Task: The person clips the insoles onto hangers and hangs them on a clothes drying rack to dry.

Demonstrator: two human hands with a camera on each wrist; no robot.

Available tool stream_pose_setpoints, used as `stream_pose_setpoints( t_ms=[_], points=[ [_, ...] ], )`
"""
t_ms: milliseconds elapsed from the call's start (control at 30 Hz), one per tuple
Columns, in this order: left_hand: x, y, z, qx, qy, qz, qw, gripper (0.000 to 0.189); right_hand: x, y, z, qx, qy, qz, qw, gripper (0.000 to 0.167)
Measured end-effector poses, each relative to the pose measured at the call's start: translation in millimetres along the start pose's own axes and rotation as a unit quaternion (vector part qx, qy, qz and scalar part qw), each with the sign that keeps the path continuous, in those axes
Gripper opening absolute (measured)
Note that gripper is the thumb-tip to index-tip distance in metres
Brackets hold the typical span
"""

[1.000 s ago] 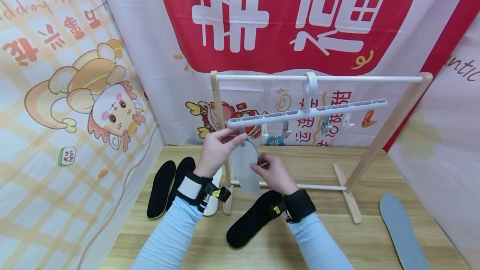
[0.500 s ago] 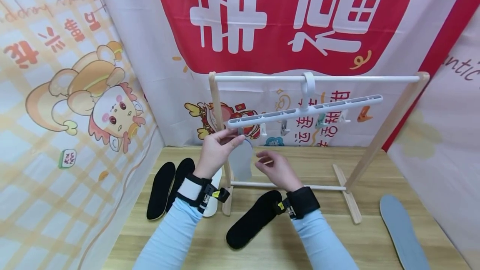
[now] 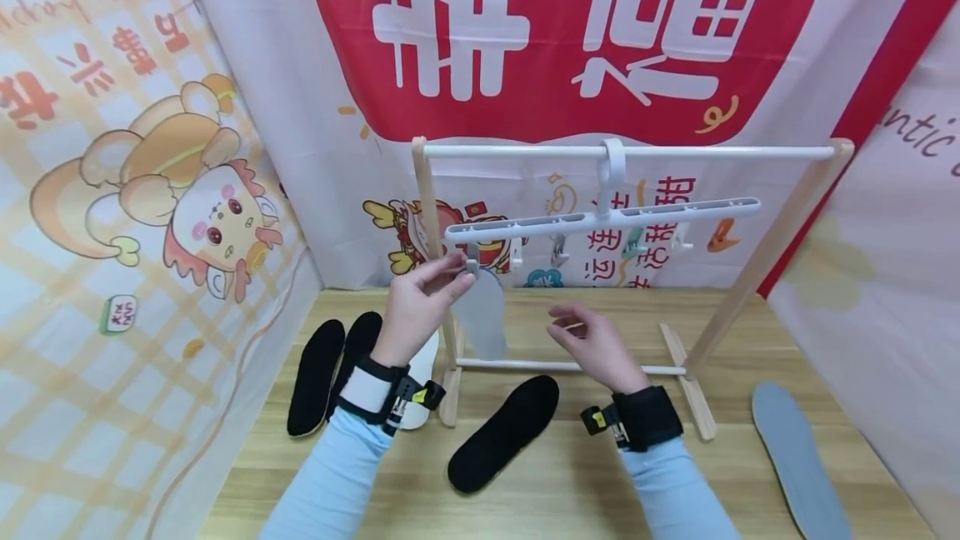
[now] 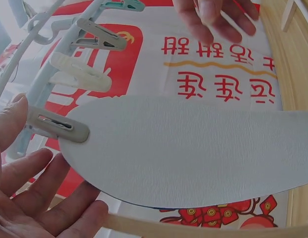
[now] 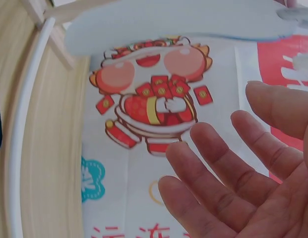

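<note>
A pale grey insole (image 3: 483, 315) hangs from a grey clip (image 3: 472, 263) at the left end of a white clip hanger (image 3: 603, 221). In the left wrist view, the clip (image 4: 59, 125) is clamped on the insole's rounded end. My left hand (image 3: 422, 302) is at this clip, its thumb by the clip's handle and its fingers spread beside the insole's edge. My right hand (image 3: 596, 346) stands to the right of the insole, touching nothing. Loosely bent, spread fingers (image 5: 211, 144) show in the right wrist view.
A wooden rack with a white top rail (image 3: 517, 152) carries the hanger. On the table lie a black insole (image 3: 502, 436) in front, two more black insoles (image 3: 317, 377) and a white insole (image 3: 418, 382) at left, and a grey insole (image 3: 798, 461) at right. Other clips (image 3: 633, 242) hang unused.
My right hand has let go of the hanging insole and moved away to the right. My left hand has shifted slightly left and its fingers have loosened around the clip.
</note>
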State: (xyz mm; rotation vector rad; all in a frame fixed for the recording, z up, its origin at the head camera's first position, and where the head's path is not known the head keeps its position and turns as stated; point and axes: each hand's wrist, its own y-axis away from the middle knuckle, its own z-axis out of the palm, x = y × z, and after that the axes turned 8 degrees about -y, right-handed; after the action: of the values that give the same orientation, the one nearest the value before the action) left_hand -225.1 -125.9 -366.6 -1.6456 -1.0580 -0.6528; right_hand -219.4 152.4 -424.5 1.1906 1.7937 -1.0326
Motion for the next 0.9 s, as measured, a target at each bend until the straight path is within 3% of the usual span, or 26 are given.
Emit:
stream_pose_setpoints(
  t_ms=[233,500,733,900],
  points=[
    [-6.3,17.5,-13.4,0.027,-0.049,-0.009,0.9984,0.045,6,17.5,-23,0.025,0.029,0.019,0.9991,0.029],
    [-28.8,47.0,-21.8,0.055,-0.076,-0.02,0.9954,0.043,20,44.5,-49,0.067,0.076,0.043,0.994,0.031],
    [-51.4,83.3,-17.4,0.067,-0.046,-0.102,0.9915,0.035,44,81.1,-65,0.106,0.089,0.069,0.9879,0.03],
    [-74.5,113.6,-5.8,0.064,-0.02,-0.15,0.9864,0.036,67,110.8,-71,0.131,0.093,0.116,0.9802,0.033]
  ],
)
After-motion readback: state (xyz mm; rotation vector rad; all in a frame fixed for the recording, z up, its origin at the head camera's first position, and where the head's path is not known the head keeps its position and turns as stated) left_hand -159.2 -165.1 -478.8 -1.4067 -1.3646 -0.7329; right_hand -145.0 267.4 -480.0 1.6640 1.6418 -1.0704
